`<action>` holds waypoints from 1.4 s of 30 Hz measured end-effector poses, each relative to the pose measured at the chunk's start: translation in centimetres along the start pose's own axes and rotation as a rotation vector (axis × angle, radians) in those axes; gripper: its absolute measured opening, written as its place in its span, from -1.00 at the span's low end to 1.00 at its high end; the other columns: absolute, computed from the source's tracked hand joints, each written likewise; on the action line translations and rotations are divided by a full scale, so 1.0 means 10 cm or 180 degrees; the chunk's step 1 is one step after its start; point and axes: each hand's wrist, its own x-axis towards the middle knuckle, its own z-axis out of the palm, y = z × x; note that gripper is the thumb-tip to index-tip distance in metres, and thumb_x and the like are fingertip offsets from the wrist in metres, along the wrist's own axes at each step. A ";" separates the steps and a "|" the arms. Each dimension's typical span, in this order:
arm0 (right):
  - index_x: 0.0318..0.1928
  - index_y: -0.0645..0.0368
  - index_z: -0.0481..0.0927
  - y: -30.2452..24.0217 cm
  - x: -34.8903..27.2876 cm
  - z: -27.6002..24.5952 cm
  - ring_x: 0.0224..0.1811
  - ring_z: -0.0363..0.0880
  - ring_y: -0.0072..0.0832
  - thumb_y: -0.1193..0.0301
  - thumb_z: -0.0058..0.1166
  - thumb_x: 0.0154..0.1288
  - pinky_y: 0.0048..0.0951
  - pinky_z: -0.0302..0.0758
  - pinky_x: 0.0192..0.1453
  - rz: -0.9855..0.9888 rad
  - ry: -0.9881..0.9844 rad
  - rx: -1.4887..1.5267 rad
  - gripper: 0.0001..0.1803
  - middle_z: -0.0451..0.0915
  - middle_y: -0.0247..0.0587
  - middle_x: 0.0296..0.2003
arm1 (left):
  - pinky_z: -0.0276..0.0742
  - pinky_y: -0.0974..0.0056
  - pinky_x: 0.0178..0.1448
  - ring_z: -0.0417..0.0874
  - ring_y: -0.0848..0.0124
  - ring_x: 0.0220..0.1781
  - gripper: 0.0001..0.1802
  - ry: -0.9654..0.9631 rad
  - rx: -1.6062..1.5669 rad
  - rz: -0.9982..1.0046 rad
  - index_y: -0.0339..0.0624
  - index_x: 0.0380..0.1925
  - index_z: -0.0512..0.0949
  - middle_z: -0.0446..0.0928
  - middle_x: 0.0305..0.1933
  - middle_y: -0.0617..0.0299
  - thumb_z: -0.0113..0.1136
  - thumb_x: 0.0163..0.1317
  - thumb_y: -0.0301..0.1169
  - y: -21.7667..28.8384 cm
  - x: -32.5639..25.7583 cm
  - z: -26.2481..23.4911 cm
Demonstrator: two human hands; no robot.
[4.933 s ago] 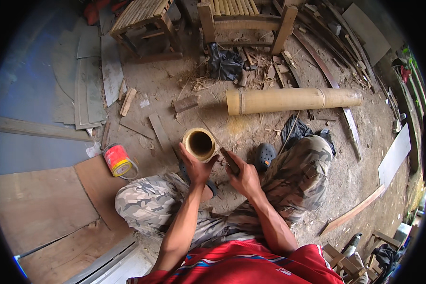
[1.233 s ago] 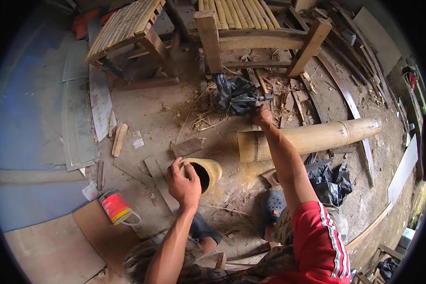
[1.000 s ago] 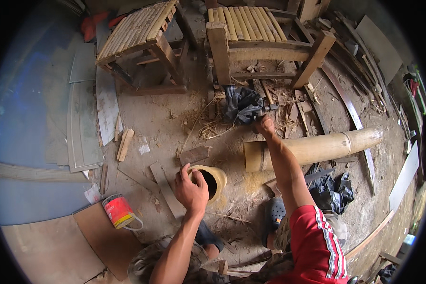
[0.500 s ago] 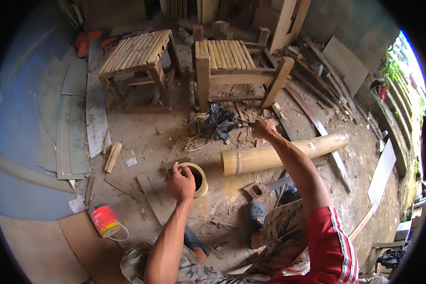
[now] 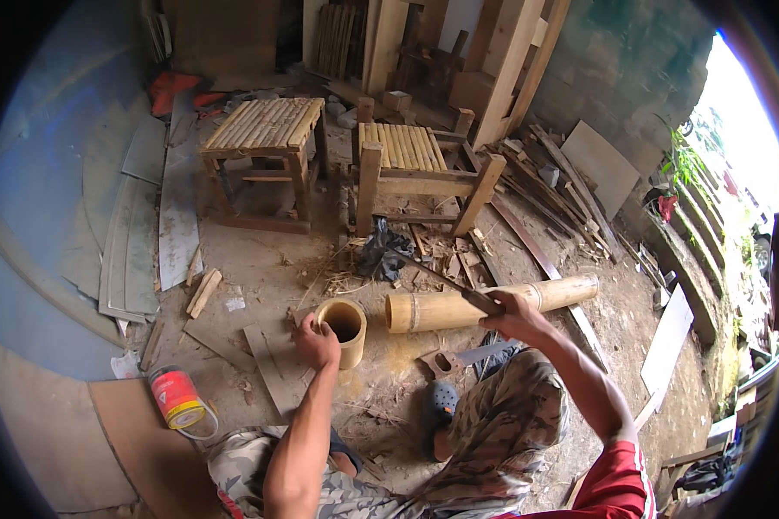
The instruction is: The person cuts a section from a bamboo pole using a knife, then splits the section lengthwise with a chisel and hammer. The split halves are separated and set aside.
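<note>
My left hand (image 5: 318, 344) grips the rim of a short, hollow bamboo piece (image 5: 352, 350) that stands upright on the ground, open end up. In my right hand (image 5: 521, 320) is the handle of a machete (image 5: 433, 275). Its long dark blade points away to the far left, its tip near a crumpled black plastic bag (image 5: 383, 249). Behind the blade and my right hand lies a long thick bamboo pole (image 5: 441, 311), on its side. A handsaw (image 5: 446, 362) rests on the ground near my foot, partly hidden by my leg.
Two low wooden frames with bamboo-slat tops, one a stool (image 5: 264, 130) and one a chair-like piece (image 5: 402, 149), stand farther off. A red paint can (image 5: 176, 396) lies tilted at the left. Scrap planks (image 5: 571, 186) are heaped at the right, and flat sheets (image 5: 134, 251) lie left.
My right hand has drawn back toward me, and the machete now shows clearly in it. The left hand keeps its hold on the bamboo piece. The whole view has shifted a little.
</note>
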 end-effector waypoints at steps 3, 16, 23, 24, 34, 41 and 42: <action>0.20 0.32 0.51 -0.25 -0.34 0.23 -0.54 0.50 -0.56 0.34 0.33 0.22 -0.43 0.42 -0.44 -0.0217 -0.0302 0.0819 -0.43 0.52 -0.33 -0.52 | 0.60 0.08 0.02 0.70 0.09 -0.04 -0.68 0.0000 -0.0463 0.0147 -0.12 -0.05 0.60 0.65 -0.05 0.05 0.32 0.19 -0.35 -0.15 -0.02 -0.09; -0.12 0.25 0.51 -0.59 -0.33 1.00 -0.64 0.41 -0.59 0.33 0.19 0.37 -0.47 0.30 -0.57 0.0006 -0.0791 0.2325 -0.75 0.43 -0.37 -0.48 | 0.61 -0.01 -0.11 0.72 -0.02 -0.18 -0.83 -0.0599 0.0229 0.0387 -0.06 -0.28 0.66 0.70 -0.25 0.01 0.30 0.16 -0.29 0.03 0.03 -0.52; -0.21 0.26 0.51 -0.34 -0.21 1.20 -0.62 0.41 -0.61 0.23 0.18 0.39 -0.45 0.34 -0.55 -0.0040 -0.0732 0.1971 -0.69 0.42 -0.37 -0.50 | 0.58 0.00 -0.12 0.68 -0.01 -0.23 -0.83 -0.0403 0.0269 0.0990 -0.21 -0.35 0.62 0.64 -0.31 0.00 0.34 0.15 -0.36 0.00 0.10 -0.52; -0.21 0.26 0.51 -0.33 -0.19 1.21 -0.62 0.42 -0.61 0.21 0.18 0.39 -0.46 0.35 -0.55 -0.0085 -0.0694 0.1902 -0.68 0.43 -0.37 -0.51 | 0.58 0.00 -0.11 0.68 -0.03 -0.23 -0.84 -0.0430 0.0268 0.0989 -0.26 -0.38 0.60 0.64 -0.31 -0.04 0.31 0.15 -0.39 -0.03 0.06 -0.52; 0.04 0.29 0.56 -0.32 -0.32 0.97 -0.51 0.55 -0.48 0.09 0.17 0.36 -0.33 0.49 -0.34 -0.0183 -0.0561 0.1373 -0.50 0.57 -0.20 -0.47 | 0.62 0.07 -0.09 0.68 0.04 -0.26 -0.78 -0.0833 0.0439 0.0893 -0.30 -0.36 0.52 0.62 -0.28 -0.04 0.33 0.14 -0.39 -0.06 -0.04 -0.58; 0.23 0.25 0.51 -0.18 -0.58 0.89 -0.13 0.71 -0.11 0.05 0.17 0.34 -0.20 0.55 0.00 -0.0773 -0.0312 0.1000 -0.37 0.70 0.13 -0.20 | 0.66 0.22 -0.27 0.67 0.38 -0.32 -0.37 -0.1349 -0.1052 -0.1526 -0.26 0.17 0.33 0.63 -0.12 0.12 0.39 0.24 -0.20 0.04 -0.18 -0.73; 0.24 0.27 0.50 -0.15 -0.61 0.87 -0.11 0.73 -0.08 0.06 0.18 0.33 -0.18 0.56 0.00 -0.0852 -0.0355 0.1010 -0.36 0.70 0.18 -0.20 | 0.64 0.26 -0.36 0.64 0.42 -0.36 -0.33 -0.1311 -0.0876 -0.1756 -0.23 0.20 0.33 0.62 -0.15 0.19 0.39 0.25 -0.11 0.08 -0.23 -0.73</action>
